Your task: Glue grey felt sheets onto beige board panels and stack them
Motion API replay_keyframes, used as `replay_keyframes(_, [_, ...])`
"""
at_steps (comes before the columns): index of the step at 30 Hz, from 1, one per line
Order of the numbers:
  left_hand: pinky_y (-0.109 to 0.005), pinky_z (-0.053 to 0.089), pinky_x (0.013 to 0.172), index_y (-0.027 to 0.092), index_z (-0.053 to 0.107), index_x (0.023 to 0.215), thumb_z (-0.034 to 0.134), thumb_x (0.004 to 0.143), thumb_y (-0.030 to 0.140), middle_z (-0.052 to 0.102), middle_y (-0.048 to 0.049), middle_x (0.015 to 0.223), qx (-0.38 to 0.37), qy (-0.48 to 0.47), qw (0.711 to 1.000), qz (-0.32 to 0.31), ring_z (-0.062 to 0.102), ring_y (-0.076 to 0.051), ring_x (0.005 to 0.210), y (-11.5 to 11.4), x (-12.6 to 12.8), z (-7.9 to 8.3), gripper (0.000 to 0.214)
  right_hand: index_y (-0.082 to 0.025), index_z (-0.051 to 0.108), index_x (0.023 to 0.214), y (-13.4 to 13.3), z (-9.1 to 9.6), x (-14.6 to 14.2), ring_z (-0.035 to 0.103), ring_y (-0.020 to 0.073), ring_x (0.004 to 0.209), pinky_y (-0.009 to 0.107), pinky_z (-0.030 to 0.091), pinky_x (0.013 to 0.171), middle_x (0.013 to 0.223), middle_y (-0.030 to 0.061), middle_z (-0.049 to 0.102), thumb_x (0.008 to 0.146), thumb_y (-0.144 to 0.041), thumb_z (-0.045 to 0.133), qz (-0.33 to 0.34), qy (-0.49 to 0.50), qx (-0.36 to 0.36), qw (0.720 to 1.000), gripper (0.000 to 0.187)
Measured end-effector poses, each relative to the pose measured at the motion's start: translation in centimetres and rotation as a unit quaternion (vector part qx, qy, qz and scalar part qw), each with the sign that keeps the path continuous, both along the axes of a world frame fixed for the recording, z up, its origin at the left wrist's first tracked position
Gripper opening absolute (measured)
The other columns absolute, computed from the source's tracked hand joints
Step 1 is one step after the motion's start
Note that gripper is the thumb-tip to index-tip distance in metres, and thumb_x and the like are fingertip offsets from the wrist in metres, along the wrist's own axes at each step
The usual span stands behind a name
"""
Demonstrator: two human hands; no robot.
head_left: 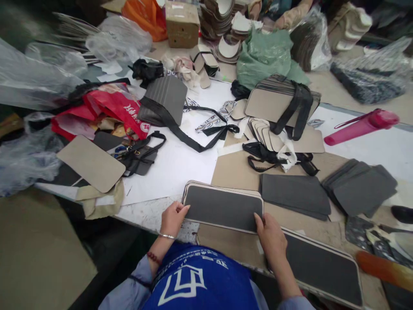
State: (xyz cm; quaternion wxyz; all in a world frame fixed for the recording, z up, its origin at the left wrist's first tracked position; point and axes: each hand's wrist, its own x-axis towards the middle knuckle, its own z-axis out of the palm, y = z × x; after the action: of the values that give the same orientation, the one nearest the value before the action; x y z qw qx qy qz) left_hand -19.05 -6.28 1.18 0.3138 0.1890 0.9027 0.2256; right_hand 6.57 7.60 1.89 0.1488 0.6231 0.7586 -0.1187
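Note:
A stack of dark grey rounded-corner panels with cream edges [222, 206] lies on the table in front of me. My left hand [172, 217] grips its left end, fingers curled round the edge. My right hand [270, 237] holds its right lower corner, thumb on top. Another dark panel with a cream edge [322, 267] lies to the right under my right forearm. Two piles of plain grey panels [295, 194] [361, 187] sit just beyond.
The table holds a beige panel [92, 162], a red bag [112, 107], tied bundles of panels with black straps [280, 103], a pink bottle [361, 127], a green bag [264, 56], a cardboard box [182, 23] and clear plastic bags [29, 82]. An orange-brown handle [383, 269] lies at the right.

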Motion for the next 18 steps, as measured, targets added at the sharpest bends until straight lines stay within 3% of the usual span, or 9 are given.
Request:
replay_keyframes(9, [-0.025,0.033,0.056,0.022,0.052,0.054,0.052,0.062,0.051,0.053,0.0031,0.052,-0.047,0.005,0.999,-0.024,0.049,-0.015,0.055,0.0,-0.4,0.3,0.030,-0.020,0.052,0.075,0.0,-0.5,0.1,0.052,0.0145,0.069,0.024,0.028,0.056,0.072,0.0015,0.057,0.086,-0.046,0.041,-0.073,0.044,0.006,0.996,0.030])
replay_keyframes(18, [-0.026,0.034,0.054,0.022,0.054,0.054,0.051,0.059,0.054,0.055,0.0025,0.050,-0.071,0.023,0.996,-0.043,0.051,-0.017,0.056,0.4,-0.4,1.1,0.032,-0.020,0.054,0.074,0.1,-0.4,0.4,0.050,0.0134,0.068,0.024,0.028,0.058,0.071,0.0010,0.058,0.087,-0.038,0.043,-0.087,0.092,0.004,0.992,0.025])
